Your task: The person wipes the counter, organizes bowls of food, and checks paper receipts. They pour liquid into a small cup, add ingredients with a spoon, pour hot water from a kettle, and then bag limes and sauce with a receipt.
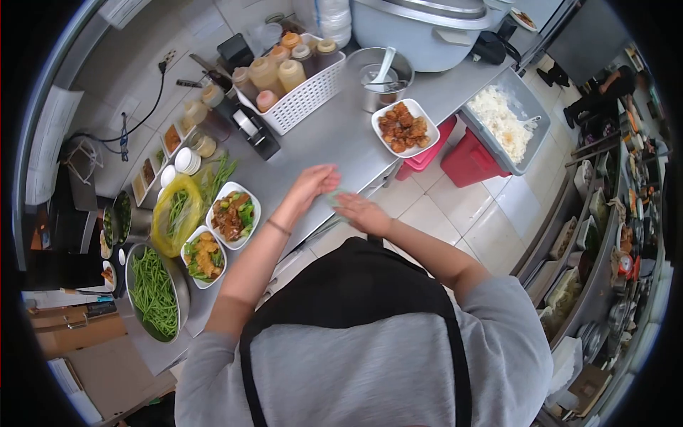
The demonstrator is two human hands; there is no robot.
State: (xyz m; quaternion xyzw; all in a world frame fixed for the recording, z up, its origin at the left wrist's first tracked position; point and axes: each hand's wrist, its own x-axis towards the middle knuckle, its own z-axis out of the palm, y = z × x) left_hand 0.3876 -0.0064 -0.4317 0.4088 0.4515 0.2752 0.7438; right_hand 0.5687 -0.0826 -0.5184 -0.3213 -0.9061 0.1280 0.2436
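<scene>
Over the counter's front edge my left hand reaches out, its fingers stretched and slightly blurred. Close beside it is my right hand, fingers bent around a thin pale-green piece, perhaps cloth, too smeared to name for sure. Nearest to my left forearm stand a white bowl of brown saucy food with greens and a second bowl of golden fried pieces on greens. Ahead of my hands, at the counter edge, sits a square white bowl of glazed brown chunks.
A white basket holds several sauce bottles. Behind are a metal pot and a large cooker. Left lie green beans in a metal bowl and a yellow plastic bag. Right stands a rice tub; another person is farther off.
</scene>
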